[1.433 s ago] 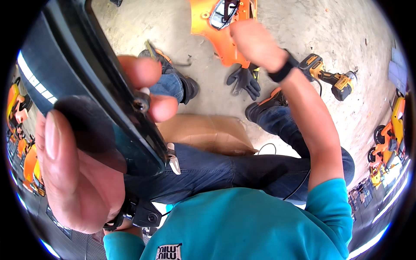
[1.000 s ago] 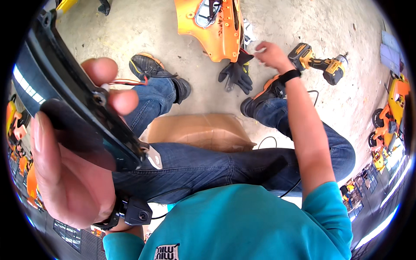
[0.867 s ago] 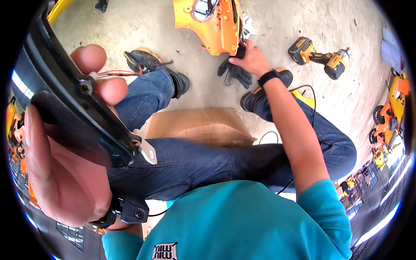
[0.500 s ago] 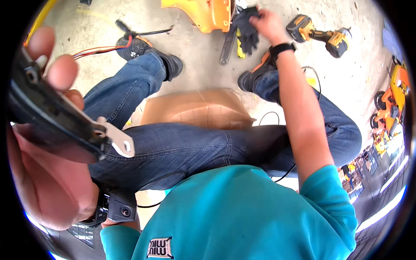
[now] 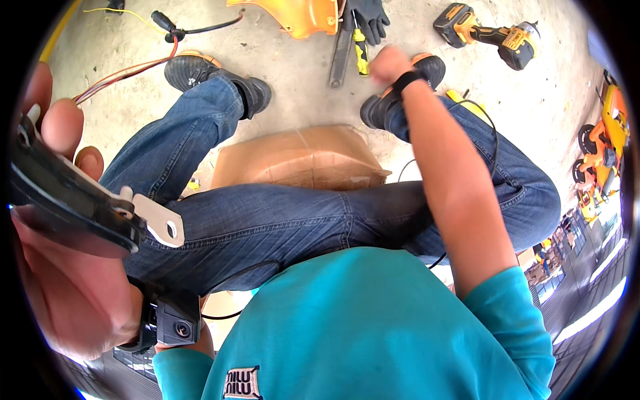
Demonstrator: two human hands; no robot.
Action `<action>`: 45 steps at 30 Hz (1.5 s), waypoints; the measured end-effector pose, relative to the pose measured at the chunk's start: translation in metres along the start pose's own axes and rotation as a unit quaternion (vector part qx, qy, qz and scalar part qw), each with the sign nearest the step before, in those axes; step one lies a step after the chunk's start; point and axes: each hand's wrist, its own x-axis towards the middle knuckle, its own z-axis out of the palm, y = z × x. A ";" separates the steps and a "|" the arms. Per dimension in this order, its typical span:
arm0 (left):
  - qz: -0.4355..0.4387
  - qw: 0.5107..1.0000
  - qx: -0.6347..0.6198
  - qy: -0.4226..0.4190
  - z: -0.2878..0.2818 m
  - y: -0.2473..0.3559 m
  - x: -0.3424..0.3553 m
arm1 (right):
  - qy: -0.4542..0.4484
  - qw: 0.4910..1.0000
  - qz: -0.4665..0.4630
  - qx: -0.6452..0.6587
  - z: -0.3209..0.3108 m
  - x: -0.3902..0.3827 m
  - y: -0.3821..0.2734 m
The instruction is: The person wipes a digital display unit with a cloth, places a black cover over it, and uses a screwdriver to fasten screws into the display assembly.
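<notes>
Black panel (image 5: 63,200) with a metal tab sits close to the camera at the left, gripped in the left hand (image 5: 60,280), fingers wrapped over its edge. Right hand (image 5: 389,65) is fisted, empty, near a screwdriver (image 5: 360,52) and black gloves (image 5: 368,17) on the concrete.

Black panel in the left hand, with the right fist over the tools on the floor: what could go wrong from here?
1. The left hand holds the black panel close to the face; its metal tab juts out bare and could scrape the jeans or skin.
2. The right hand is closed above the screwdriver and black gloves; a blind reach might snag.
3. Red wires run by the left shoe, a possible snag.
</notes>
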 end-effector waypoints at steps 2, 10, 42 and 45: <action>-0.005 1.000 -0.004 -0.003 -0.006 0.001 0.000 | -0.087 0.993 0.052 0.059 0.030 -0.025 -0.042; -0.053 0.998 0.023 -0.006 -0.017 0.014 -0.009 | 0.028 0.956 0.271 0.106 0.131 -0.008 -0.077; -0.058 0.980 0.007 0.188 0.008 0.012 -0.019 | 0.435 0.825 -0.019 0.360 -0.127 -0.097 -0.109; -0.072 0.976 0.035 0.204 0.010 0.012 -0.015 | 0.467 0.838 -0.147 0.240 -0.145 -0.097 -0.151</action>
